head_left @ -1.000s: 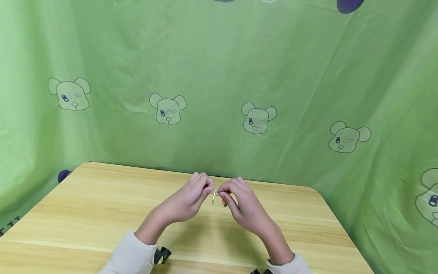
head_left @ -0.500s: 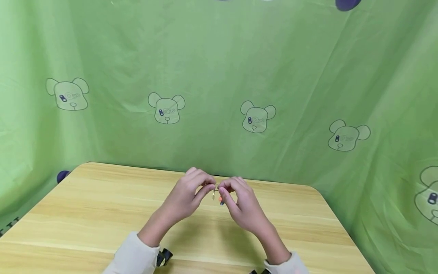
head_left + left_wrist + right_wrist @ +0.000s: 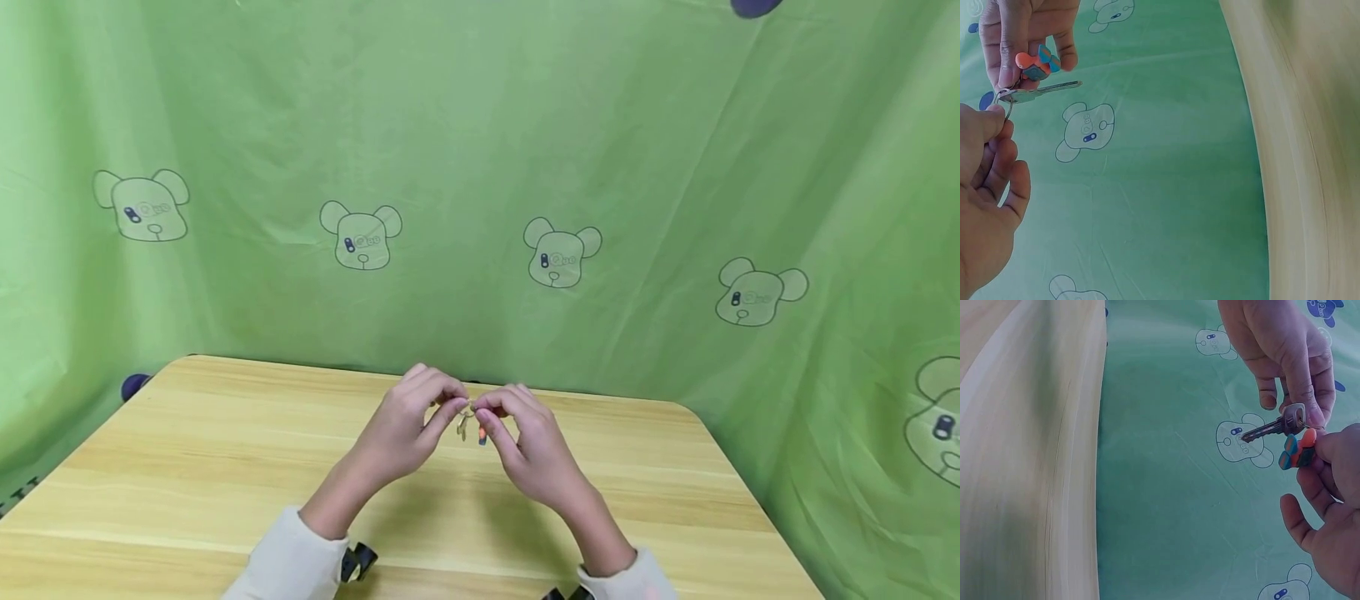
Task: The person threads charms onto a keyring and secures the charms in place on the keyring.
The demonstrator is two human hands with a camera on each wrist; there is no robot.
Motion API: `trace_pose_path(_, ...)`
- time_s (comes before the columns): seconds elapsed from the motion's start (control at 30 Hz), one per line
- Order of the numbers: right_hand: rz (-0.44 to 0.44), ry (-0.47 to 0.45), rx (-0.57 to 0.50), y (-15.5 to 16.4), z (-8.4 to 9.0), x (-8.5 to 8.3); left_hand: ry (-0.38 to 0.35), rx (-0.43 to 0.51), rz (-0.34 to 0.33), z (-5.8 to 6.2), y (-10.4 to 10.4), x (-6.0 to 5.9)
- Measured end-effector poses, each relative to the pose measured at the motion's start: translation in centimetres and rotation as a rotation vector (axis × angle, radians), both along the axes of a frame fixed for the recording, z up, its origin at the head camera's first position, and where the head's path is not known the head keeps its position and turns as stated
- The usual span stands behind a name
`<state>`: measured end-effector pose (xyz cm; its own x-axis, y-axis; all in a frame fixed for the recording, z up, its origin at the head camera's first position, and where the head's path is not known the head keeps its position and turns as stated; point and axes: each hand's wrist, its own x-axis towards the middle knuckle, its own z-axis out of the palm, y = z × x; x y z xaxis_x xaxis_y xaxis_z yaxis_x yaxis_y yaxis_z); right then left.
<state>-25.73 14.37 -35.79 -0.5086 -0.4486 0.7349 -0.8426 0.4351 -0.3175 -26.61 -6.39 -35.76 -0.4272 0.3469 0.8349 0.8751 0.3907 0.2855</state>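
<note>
Both hands hover above the far middle of the wooden table (image 3: pixel 187 467), fingertips nearly meeting. A silver key (image 3: pixel 1044 90) hangs on a thin metal ring (image 3: pixel 1002 103) with a small orange and blue charm (image 3: pixel 1035 65). My left hand (image 3: pixel 444 408) pinches the ring by the key's head (image 3: pixel 1295 416). My right hand (image 3: pixel 497 414) pinches the charm (image 3: pixel 1297 450) between thumb and fingers. In the head view the key (image 3: pixel 462 427) and the charm (image 3: pixel 482 437) dangle between the two hands, above the table.
Green cloth printed with bear faces (image 3: pixel 558 254) hangs behind and on both sides of the table. Its rounded far corners lie at left (image 3: pixel 183 360) and right (image 3: pixel 686 410). Black wrist straps (image 3: pixel 356 562) show at the cream sleeves.
Both hands have lifted a little and drifted slightly left. The key and charm have swung a bit between the fingers; both hands keep the same grip.
</note>
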Motion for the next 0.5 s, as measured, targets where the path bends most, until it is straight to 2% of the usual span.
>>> trace_pose_path(0.5, 0.016, -0.023, -0.034, -0.20, -0.16, 0.03, -0.010, 0.054, -0.007, -0.02, 0.15, -0.02)
